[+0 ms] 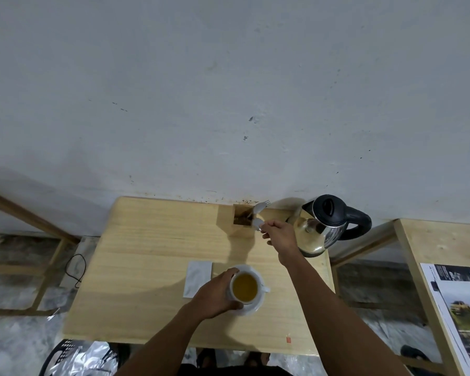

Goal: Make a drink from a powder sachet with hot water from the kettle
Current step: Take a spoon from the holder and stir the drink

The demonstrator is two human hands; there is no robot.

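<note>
A white cup (262, 289) of amber drink (245, 287) stands on a white saucer (257, 306) near the table's front. My left hand (217, 294) grips the cup's left side. My right hand (278, 233) reaches to the back and pinches a white plastic spoon (257, 223) at the rim of a wooden utensil holder (242, 217). A white fork (262, 205) stands in that holder. The steel kettle (324, 226) with black lid and handle sits at the back right, just beside my right hand. A silver sachet (197, 278) lies flat left of the cup.
The light wooden table (147, 253) stands against a grey wall. A second wooden table (440, 245) with a printed sheet (461, 308) stands to the right. A wooden frame (25, 218) and a black cable (75, 268) are at left, crumpled foil (84, 359) below.
</note>
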